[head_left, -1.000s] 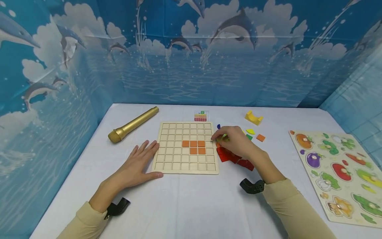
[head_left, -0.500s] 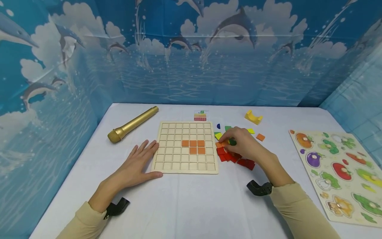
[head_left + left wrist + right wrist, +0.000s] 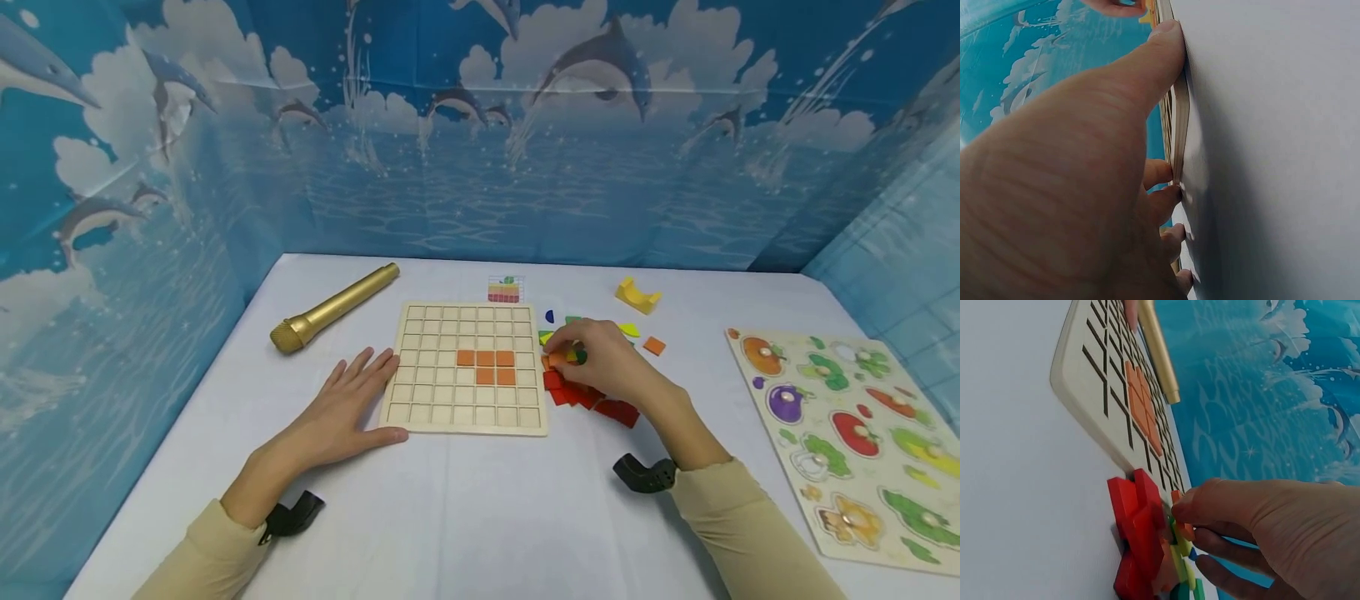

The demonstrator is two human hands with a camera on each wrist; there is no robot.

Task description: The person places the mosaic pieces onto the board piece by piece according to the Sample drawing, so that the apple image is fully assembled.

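Note:
My left hand [image 3: 337, 408] lies with fingers spread at the left side of a wooden grid board [image 3: 427, 400], its thumb at the near edge. In the left wrist view, the thumb [image 3: 1163, 47] and fingertips lie along the board's edge. Several orange square tiles [image 3: 485, 358] sit in the board's cells, in two rows. Just right of the board, my right hand [image 3: 607, 358] pinches an orange tile [image 3: 1177, 497] between thumb and fingers, over the loose pieces. Red tiles [image 3: 1144, 534] lie heaped beside it, with green and yellow pieces partly hidden by the hand.
A small picture card [image 3: 504, 289] lies behind the board. A gold microphone [image 3: 333, 308] is at the back left, a yellow curved block [image 3: 637, 296] at the back right. One orange tile [image 3: 654, 346] lies apart. A vegetable puzzle board [image 3: 847, 450] takes up the right side.
My right hand has drawn back slightly from the board's right edge to the orange tiles in the loose pieces, and its fingers have closed on one. The left hand has stayed in place.

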